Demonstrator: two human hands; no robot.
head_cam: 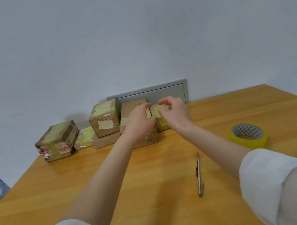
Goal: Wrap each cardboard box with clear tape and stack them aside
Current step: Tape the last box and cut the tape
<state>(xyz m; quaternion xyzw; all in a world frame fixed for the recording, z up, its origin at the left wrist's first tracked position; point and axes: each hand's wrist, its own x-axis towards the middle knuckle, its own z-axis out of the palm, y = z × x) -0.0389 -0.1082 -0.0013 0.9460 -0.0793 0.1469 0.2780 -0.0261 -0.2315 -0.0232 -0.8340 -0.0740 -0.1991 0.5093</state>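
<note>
Head view, centre of the frame: left hand and right hand both grasping a small box, thumb in front and curled fingers over the top on each side. Small box at the far edge of the table, close against a tall box on its left and just in front of a grey wall panel. Tape roll well apart at right of frame, knife lying between the forearms nearer the bottom.

Possible trouble from here, as a guess:
- a shove against the tall box, given the left wrist lying right over it
- a slip of the small box, held only by fingertips at full reach
- a knock to the two-box pile left of centre if the left arm swings that way
- a sleeve or forearm dragging over the knife on the way back

Hard to make out:
- most of the small box, covered by the fingers
- whether fully wrapped or not, though yellowish and glossy on top
- whether resting on the table or lifted off it
- labels on every box, blurred
- knife blade out or in
- loose end of the tape
- both sleeves cut off at the bottom edge
</note>
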